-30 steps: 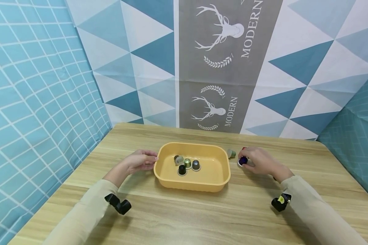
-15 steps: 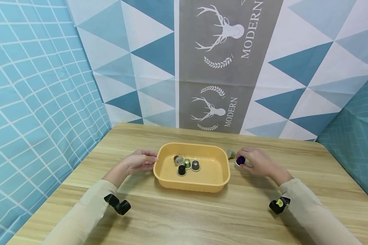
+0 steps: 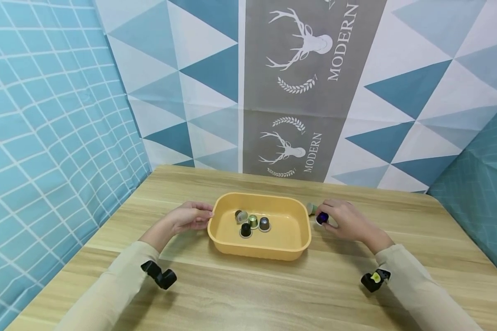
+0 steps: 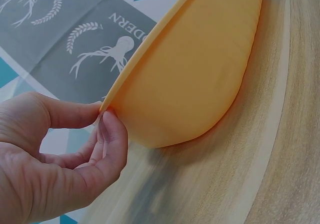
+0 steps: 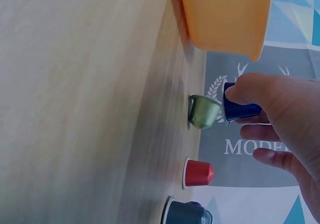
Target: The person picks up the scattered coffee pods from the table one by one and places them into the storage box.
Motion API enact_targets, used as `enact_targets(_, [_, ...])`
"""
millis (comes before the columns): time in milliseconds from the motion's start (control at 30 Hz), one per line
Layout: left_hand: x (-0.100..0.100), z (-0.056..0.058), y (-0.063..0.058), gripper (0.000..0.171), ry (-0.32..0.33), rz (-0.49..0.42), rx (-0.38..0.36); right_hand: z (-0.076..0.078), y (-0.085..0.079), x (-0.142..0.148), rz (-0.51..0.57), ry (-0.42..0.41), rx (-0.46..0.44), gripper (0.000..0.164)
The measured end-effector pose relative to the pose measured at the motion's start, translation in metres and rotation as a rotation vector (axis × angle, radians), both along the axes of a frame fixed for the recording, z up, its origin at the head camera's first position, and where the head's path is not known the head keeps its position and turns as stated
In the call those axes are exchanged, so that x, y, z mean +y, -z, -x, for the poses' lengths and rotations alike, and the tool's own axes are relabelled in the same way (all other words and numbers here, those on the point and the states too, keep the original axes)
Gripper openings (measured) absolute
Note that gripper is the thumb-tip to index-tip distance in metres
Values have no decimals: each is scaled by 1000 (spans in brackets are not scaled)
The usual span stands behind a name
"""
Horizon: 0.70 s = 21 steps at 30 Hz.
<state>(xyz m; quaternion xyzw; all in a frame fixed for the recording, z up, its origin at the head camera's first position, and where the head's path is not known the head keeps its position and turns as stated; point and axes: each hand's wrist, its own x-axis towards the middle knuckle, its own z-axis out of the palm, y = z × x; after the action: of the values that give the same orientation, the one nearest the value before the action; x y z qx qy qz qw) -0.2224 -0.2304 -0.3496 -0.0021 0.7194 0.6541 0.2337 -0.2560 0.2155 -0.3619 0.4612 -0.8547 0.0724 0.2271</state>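
Note:
My left hand [image 3: 190,215] pinches the left rim of a yellow plastic basin [image 3: 257,253] between thumb and fingers; the left wrist view shows this grip closely. Inside the basin sit several coffee capsules, among them a black one [image 3: 245,230], a green one [image 3: 253,221] and a grey one [image 3: 264,223]. To the basin's right, my right hand [image 3: 343,219] holds a dark blue coffee capsule [image 5: 240,104] by thumb and fingers, raised off the table. A pale green capsule [image 5: 204,112] lies beside the basin, close to the held one.
In the right wrist view, a red capsule [image 5: 197,173] and a dark teal capsule [image 5: 186,212] stand on the wooden table [image 3: 248,294]; my right hand hides them in the head view. A patterned cloth [image 3: 207,115] hangs behind the table.
My right hand has moved slightly left toward the basin, carrying the blue capsule. The left hand and the basin stay in place.

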Motion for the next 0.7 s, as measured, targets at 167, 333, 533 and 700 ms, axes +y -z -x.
enact_targets(167, [0,0,1,50,0,-3,-3,0,-2,-4,19,-22,-6,25])
enact_targets(333, [0,2,1,51,-6,0,-5,0,-6,-6,38,-46,-2,25])
enact_targets(533, [0,2,1,48,-12,5,-7,-1,-9,-8,29,-33,5,26])
enact_targets(700, [0,2,1,47,-19,10,-9,0,-14,-9,41,-47,30,25])
